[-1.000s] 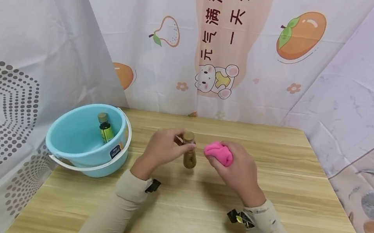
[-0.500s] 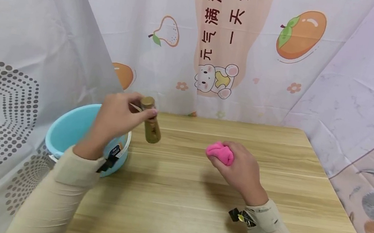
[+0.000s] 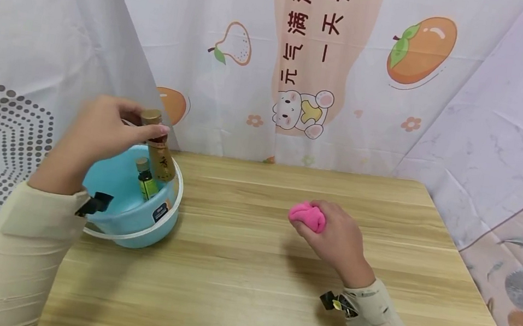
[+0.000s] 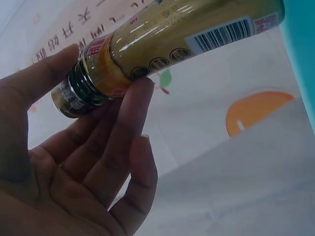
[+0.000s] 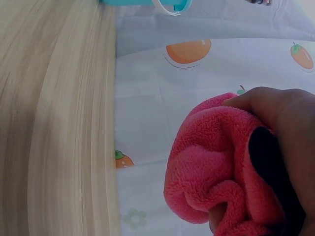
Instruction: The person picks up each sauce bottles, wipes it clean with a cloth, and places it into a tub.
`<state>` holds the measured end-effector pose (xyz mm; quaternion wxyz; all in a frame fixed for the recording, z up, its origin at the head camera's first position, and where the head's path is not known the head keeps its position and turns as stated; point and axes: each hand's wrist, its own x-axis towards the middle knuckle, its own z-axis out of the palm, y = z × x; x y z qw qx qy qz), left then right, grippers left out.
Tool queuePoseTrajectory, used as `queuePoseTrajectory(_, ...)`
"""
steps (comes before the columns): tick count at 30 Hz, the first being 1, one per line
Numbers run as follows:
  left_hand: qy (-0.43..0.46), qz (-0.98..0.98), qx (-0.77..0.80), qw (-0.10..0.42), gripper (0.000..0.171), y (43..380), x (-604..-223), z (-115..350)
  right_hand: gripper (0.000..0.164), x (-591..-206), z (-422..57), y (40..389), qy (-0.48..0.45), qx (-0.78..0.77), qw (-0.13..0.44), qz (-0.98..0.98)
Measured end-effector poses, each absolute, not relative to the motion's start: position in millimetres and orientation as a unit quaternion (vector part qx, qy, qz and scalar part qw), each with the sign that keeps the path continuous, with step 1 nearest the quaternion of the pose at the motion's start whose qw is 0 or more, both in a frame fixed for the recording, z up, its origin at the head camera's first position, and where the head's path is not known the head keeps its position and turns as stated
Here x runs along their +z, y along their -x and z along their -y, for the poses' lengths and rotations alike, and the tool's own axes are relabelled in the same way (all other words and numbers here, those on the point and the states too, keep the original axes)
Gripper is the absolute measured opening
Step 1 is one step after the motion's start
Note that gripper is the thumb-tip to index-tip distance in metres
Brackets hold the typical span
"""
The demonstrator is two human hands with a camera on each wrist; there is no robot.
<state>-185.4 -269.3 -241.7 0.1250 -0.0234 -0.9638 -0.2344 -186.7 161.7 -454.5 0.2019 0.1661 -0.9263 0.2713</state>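
My left hand (image 3: 101, 134) pinches a gold-capped glass bottle (image 3: 161, 160) by its neck, thumb on one side and fingers on the other. The bottle tilts over the right rim of the light blue bucket (image 3: 105, 222). In the left wrist view its golden body with a barcode (image 4: 221, 35) shows close up. Inside the bucket stands a small dark bottle (image 3: 146, 183) with a green label and a gold cap. On the right, my right hand (image 3: 338, 239) grips a bunched pink cloth (image 3: 308, 216) above the table; the right wrist view shows its fluffy folds.
The bucket stands at the left of the wooden table (image 3: 246, 282), its white handle (image 3: 133, 234) hanging down at the front. Behind the table hangs a white curtain (image 3: 229, 104) with fruit prints, and another patterned sheet (image 3: 19, 43) hangs at the left.
My left hand has carried the gold-capped bottle from mid-table up and left to the bucket. My right hand with the pink cloth has stayed nearly in place.
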Motion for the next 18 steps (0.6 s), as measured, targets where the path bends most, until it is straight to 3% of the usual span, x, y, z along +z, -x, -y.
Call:
queuePoseTrajectory(11,-0.014,0.969,-0.245,0.008,0.08,209,-250,307,0.057,-454,-162,187,-0.145,0.265,0.171,0.938)
queuePoseTrajectory(18,-0.009,0.976,-0.218,-0.019,0.078,223,-270,314,0.057,-455,-163,189,-0.133,0.263,0.148,0.944)
